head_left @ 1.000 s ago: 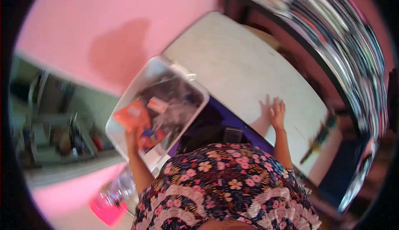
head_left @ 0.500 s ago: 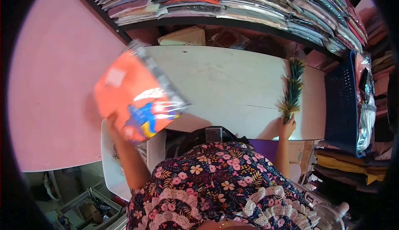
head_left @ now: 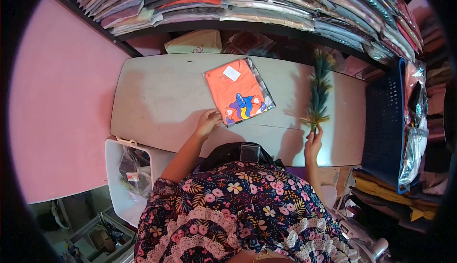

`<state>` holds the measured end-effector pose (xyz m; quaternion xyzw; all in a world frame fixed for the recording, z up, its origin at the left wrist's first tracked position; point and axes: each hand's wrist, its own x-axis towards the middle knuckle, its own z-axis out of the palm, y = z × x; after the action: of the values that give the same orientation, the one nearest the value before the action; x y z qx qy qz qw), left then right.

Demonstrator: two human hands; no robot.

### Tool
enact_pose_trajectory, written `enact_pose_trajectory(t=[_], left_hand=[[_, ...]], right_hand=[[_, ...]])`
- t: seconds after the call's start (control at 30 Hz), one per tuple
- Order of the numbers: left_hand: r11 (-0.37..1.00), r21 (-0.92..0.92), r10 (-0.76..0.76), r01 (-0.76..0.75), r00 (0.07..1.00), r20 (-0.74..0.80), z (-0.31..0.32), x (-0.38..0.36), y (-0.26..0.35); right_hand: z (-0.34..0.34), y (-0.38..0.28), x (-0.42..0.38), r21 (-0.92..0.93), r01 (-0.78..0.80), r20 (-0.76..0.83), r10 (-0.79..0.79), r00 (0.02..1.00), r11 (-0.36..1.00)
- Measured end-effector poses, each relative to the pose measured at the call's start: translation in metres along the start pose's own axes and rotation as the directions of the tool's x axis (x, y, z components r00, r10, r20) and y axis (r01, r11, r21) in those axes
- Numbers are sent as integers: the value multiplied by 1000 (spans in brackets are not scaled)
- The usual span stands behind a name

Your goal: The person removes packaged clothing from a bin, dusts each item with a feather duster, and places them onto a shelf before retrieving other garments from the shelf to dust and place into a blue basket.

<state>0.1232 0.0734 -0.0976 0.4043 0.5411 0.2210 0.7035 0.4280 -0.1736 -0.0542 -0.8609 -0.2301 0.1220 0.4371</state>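
Note:
An orange folded T-shirt (head_left: 238, 92) in a clear plastic bag is over the middle of the white table. Its print is a blue, yellow and purple unicorn, and a white label shows near its collar. At its lower left edge is my left hand (head_left: 208, 122), with fingers closed on the bag's edge. On the right, my right hand (head_left: 312, 144) grips the lower end of a feather duster (head_left: 319, 92), dark green with yellowish tufts. The duster is held upright above the table and casts a shadow on it.
Stacks of bagged clothes (head_left: 266, 8) fill the shelf above the table (head_left: 157, 101). A blue perforated basket (head_left: 385, 125) stands at the right end. On the lower left, a white bin (head_left: 113, 168) contains plastic bags. Folded clothes (head_left: 390, 196) lie at lower right.
My left hand has brought the bagged T-shirt from the left to the middle of the table. My right hand has moved the duster slightly left and up.

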Motion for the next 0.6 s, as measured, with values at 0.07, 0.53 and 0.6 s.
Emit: enact_pose_trajectory(t=[0.07, 0.53, 0.6], left_hand=[[998, 54, 27, -32, 994, 102, 2, 8, -6], [390, 716, 739, -578, 661, 131, -56, 25, 8], [85, 986, 796, -141, 605, 18, -74, 17, 13]], right_hand=[[12, -23, -19, 9, 53, 115, -53, 992, 999], [65, -42, -34, -11, 544, 546, -450, 706, 839], [58, -45, -38, -34, 615, 648, -451, 614, 788]])
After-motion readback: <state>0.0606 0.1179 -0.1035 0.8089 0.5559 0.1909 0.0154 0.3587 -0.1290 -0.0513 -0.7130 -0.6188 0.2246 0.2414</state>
